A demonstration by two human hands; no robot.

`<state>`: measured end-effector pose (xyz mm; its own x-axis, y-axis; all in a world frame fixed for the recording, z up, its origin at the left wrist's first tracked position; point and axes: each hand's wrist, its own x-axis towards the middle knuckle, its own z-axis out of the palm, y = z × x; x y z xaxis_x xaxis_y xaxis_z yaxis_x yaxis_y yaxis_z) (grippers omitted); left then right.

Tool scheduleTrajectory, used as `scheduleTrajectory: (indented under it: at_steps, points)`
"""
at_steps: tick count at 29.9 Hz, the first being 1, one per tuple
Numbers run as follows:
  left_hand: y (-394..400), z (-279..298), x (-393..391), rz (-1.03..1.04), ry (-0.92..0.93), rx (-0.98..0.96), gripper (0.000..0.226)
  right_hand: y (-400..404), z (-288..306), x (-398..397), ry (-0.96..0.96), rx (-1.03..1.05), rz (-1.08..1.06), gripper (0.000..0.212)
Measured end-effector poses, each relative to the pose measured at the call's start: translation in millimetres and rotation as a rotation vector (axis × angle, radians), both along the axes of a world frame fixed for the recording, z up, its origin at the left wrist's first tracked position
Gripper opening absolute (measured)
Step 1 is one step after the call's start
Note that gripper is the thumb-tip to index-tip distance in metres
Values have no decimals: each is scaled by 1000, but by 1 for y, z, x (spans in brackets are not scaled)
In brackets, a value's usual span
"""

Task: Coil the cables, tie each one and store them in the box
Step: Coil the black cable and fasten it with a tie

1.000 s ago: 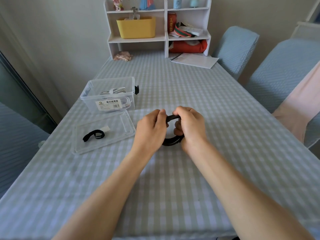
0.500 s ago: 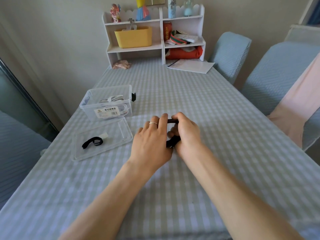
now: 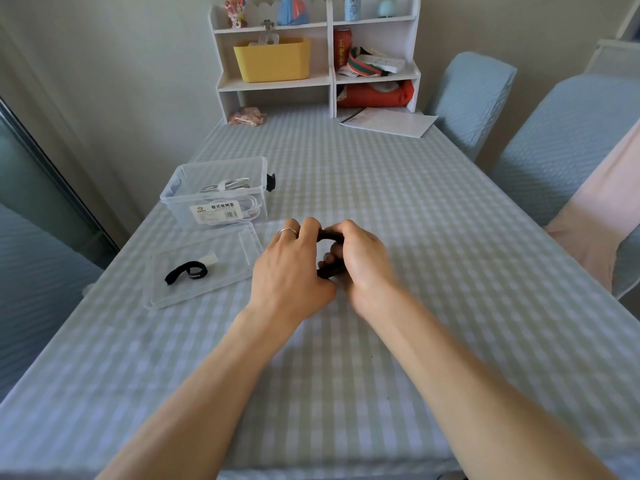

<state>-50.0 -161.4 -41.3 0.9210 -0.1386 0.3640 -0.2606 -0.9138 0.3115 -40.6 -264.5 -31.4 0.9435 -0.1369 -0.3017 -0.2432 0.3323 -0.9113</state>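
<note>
- Head view, step in hand: the left hand [image 3: 289, 268] and the right hand [image 3: 360, 258] meet over the table [image 3: 433, 237], both with fingers curled round a black cable [image 3: 329, 235]. Only a short arc of it between the fingertips and a lower stretch near the palms can be seen. This is judged to be the coiling or tying stage of that cable; whether a tie is already round it cannot be told.
- Head view, task things: the clear box [image 3: 218, 199] stands open, near and to the left of the hands, with white cables [image 3: 228, 185] already inside. Its lid [image 3: 204, 268] lies flat just in front of it, bearing a black strap [image 3: 185, 273] and a small white piece [image 3: 210, 259].
- Head view, next move: probably to secure the coil without letting the loops spring apart, then carry it left into the box. The strap on the lid appears to be a spare tie within the left hand's reach.
- Head view, writing: a white label [image 3: 216, 211] on the box front carries a line of Chinese characters and a barcode. The smaller print is too fine to read. A red can [image 3: 342, 46] on the shelf unit [image 3: 329, 77] shows vertical characters, not legible here.
</note>
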Motion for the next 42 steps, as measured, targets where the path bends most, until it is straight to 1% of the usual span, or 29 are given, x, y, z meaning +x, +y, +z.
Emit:
scheduleTrajectory:
  at_steps: [3, 7, 8, 12, 14, 16, 18, 21, 23, 25, 26, 29, 32, 34, 36, 39, 40, 42]
  points:
    - [4, 1, 1, -13, 24, 12, 53, 2, 0, 0, 2, -95, 35, 30]
    - [4, 1, 0, -24, 45, 9, 55, 2, 0, -2, -26, -127, 41, 29]
    - [3, 0, -1, -15, 41, 15, 54, 3, 1, -3, -37, -89, 40, 27]
    - [-5, -2, -4, 39, -29, 58, 52, 9, 5, -5, -104, 171, -19, 14]
    - [-8, -2, -4, 50, -52, 62, 50, 9, 6, -5, -132, 217, -38, 13]
    - [-6, -2, -3, 56, -29, 66, 47, 8, 5, -5, -141, 205, -21, 15]
    - [0, -2, -1, 40, -7, 87, 46, 5, 4, -4, -141, 103, 23, 20]
    - [9, 1, 3, -43, 0, 137, 50, -5, 5, -3, -148, -180, 110, 29]
    - [16, 4, 4, -83, -14, 172, 52, -9, 8, -2, -149, -269, 154, 33]
    - [18, 6, 5, -112, -55, 217, 53, -13, 14, -2, -138, -308, 189, 29]
    - [19, 6, 5, -124, -80, 241, 53, -15, 16, -3, -135, -369, 214, 25]
    - [20, 7, 6, -155, -132, 278, 49, -22, 18, -5, -151, -687, 349, 19]
    - [19, 4, 6, -198, -170, 251, 50, -30, 18, -8, -220, -921, 500, 17]
    - [18, 0, 7, -218, -199, 238, 54, -30, 17, -7, -272, -1048, 518, 20]
    - [16, -4, 6, -159, -220, 240, 59, -27, 15, -6, -305, -1079, 479, 24]
    - [7, -11, 4, 0, -228, 262, 62, -23, 11, -5, -331, -1051, 453, 27]
    - [4, -11, 2, 22, -215, 245, 64, -23, 10, -5, -333, -1036, 446, 27]
    - [0, -9, 0, 6, -163, 149, 67, -25, 10, -5, -337, -1010, 426, 28]
